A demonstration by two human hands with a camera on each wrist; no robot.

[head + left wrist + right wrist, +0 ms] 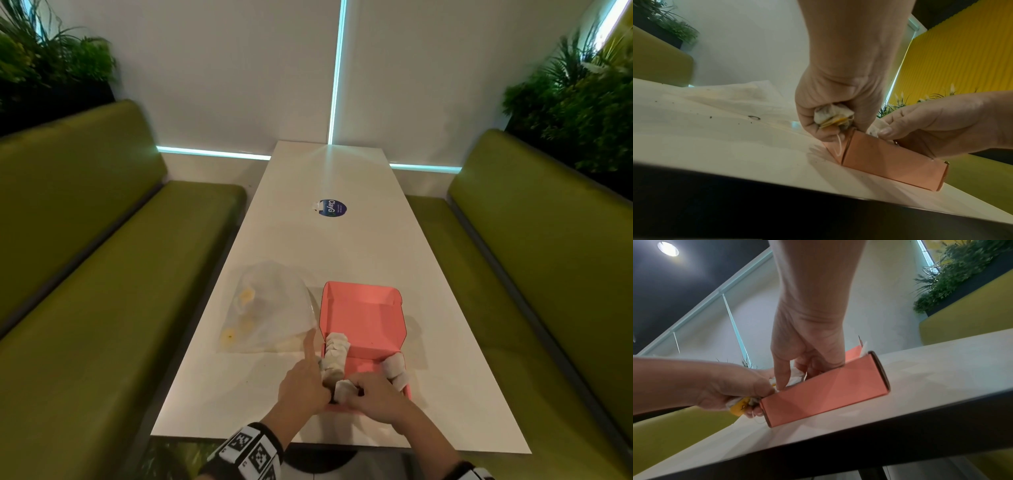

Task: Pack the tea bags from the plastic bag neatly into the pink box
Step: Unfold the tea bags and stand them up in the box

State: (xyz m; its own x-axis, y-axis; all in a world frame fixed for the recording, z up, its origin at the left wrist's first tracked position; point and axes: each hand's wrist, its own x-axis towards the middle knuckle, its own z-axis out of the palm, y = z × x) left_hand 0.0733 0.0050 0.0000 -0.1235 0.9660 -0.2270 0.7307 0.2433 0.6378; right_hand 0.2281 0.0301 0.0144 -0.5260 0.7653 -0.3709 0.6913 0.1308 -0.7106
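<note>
The pink box (368, 318) lies open near the table's front edge, its lid folded back. White tea bags stand in a row along its left wall (336, 353) and a few at its right wall (394, 370). My left hand (830, 128) is at the box's near left corner and grips a bunch of tea bags (831, 116) with yellow tags, its forefinger stretched toward the plastic bag (270, 308). My right hand (795, 378) reaches into the near end of the box and pinches a white tea bag (343, 390). The clear plastic bag lies left of the box with more tea bags inside.
The long white table (325, 240) carries a round blue sticker (333, 208) farther back. Green benches (85, 274) run along both sides, with plants behind them. A small metal ring and dark crumbs (754, 117) lie on the table left of the box.
</note>
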